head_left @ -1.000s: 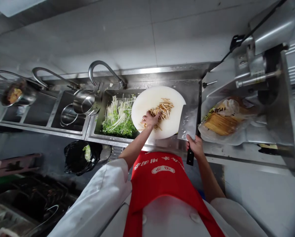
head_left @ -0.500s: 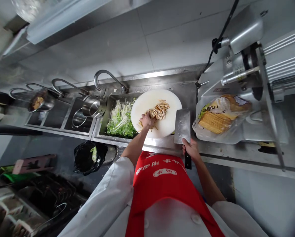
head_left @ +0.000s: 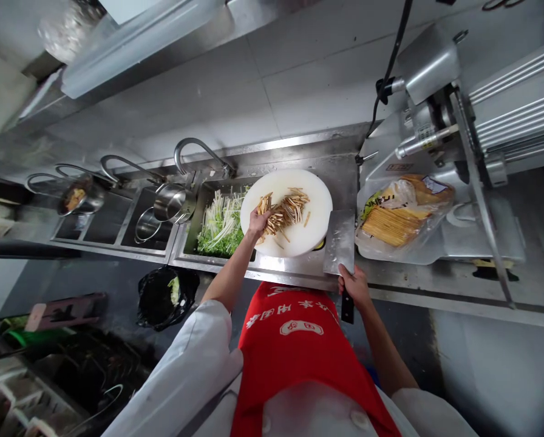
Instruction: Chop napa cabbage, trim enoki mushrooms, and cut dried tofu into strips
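Observation:
A round white cutting board (head_left: 315, 224) bears a loose pile of brown-edged, pale strips that look like dried tofu (head_left: 294, 206). At the board's left side, my left hand (head_left: 257, 223) is closed around a bunch of these strips, which stick up past the fingers. My right hand (head_left: 354, 284) grips the black handle of a cleaver (head_left: 339, 243). Its broad blade lies flat-side up beside the board's right edge, over the counter's front. A few strips lie apart from the pile on the board.
Left of the board, a sink (head_left: 190, 240) holds cut leafy greens with white stalks (head_left: 220, 224). Steel pots (head_left: 174, 203) stand further left, below curved taps (head_left: 194, 142). A bag of yellowish-brown sheets (head_left: 394, 221) and a metal machine (head_left: 429, 103) are on the right. A black-lined bin (head_left: 163, 297) stands below.
My left hand has shifted left across the board and now has a bunch of strips gathered in it. The cleaver stays in my right hand, slightly lower. The view has shifted a little.

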{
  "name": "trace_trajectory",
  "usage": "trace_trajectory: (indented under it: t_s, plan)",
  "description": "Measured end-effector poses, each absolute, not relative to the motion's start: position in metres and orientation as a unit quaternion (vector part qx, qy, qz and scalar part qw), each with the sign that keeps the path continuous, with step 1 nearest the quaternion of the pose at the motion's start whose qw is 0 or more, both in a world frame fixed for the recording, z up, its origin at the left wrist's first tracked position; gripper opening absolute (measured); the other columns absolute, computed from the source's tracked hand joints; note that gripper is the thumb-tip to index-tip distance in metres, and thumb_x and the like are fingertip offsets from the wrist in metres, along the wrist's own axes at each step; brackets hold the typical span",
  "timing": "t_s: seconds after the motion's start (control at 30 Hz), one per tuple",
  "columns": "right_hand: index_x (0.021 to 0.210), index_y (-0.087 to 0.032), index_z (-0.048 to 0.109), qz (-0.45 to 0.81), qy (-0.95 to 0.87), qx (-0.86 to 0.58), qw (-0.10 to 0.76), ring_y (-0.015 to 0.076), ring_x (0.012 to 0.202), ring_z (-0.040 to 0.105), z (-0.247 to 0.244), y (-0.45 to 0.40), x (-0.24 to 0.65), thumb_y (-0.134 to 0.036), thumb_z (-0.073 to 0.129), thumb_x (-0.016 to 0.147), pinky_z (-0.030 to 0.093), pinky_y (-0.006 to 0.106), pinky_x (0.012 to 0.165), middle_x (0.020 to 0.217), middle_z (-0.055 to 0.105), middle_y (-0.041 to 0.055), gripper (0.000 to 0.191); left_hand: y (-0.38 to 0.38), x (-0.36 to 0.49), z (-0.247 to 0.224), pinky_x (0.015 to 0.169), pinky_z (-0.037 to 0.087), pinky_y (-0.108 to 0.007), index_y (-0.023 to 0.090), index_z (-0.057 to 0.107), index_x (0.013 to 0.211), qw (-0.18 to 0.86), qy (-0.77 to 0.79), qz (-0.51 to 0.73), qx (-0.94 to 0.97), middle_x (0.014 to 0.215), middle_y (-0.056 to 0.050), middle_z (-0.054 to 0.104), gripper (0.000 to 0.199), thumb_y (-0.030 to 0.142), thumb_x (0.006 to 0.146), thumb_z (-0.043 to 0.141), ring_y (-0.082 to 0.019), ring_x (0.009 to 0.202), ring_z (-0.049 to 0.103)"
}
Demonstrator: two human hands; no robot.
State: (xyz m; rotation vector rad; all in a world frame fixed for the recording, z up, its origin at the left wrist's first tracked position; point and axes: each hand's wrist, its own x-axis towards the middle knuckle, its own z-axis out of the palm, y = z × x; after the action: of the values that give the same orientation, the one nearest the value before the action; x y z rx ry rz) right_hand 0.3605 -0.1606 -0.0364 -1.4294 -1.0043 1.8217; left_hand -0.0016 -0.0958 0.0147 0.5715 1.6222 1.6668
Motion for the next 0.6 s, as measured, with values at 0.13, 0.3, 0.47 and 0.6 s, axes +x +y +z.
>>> trace_trajectory:
  t_s: [0.13, 0.3, 0.47, 0.6]
  plan:
    - [0.084, -0.027, 0.045, 0.689, -0.364, -0.549, 0.302, 0.0118, 0.032, 0.042, -0.033, -0.163, 0.354, -0.089, 0.076, 0.056, 0.036, 0.026, 0.033, 0.042, 0.044, -0.0124, 0.075, -0.096, -0.003, 0.021, 0.081, 0.061, -0.037, 0.015, 0.071, 0.090, 0.392, 0.612, 0.662, 0.184, 0.083, -0.007, 0.075, 0.043, 0.023, 0.055, 0.094, -0.027, 0.090, 0.073]
    - [0.085, -0.027, 0.044, 0.686, -0.354, -0.562, 0.298, 0.0107, 0.033, 0.041, -0.036, -0.165, 0.346, -0.088, 0.079, 0.052, 0.036, 0.025, 0.034, 0.042, 0.042, -0.0137, 0.078, -0.096, -0.011, 0.031, 0.086, 0.060, -0.038, 0.014, 0.072, 0.095, 0.412, 0.565, 0.690, 0.186, 0.088, -0.006, 0.077, 0.048, 0.021, 0.052, 0.093, -0.025, 0.088, 0.074]
    - [0.082, -0.027, 0.041, 0.657, -0.345, -0.599, 0.301, 0.0108, 0.034, 0.042, -0.044, -0.172, 0.335, -0.080, 0.084, 0.053, 0.037, 0.026, 0.034, 0.043, 0.044, -0.0132, 0.074, -0.098, -0.042, 0.051, 0.084, 0.060, -0.035, 0.013, 0.070, 0.094, 0.445, 0.513, 0.715, 0.168, 0.082, -0.005, 0.076, 0.046, 0.018, 0.054, 0.092, -0.021, 0.079, 0.074]
    - [0.078, -0.026, 0.042, 0.627, -0.336, -0.632, 0.307, 0.0124, 0.035, 0.046, -0.049, -0.182, 0.315, -0.072, 0.088, 0.052, 0.040, 0.027, 0.034, 0.046, 0.048, -0.0103, 0.069, -0.106, -0.100, 0.070, 0.083, 0.062, -0.038, 0.012, 0.066, 0.097, 0.491, 0.475, 0.718, 0.136, 0.079, -0.007, 0.075, 0.044, 0.019, 0.061, 0.090, -0.022, 0.077, 0.075]
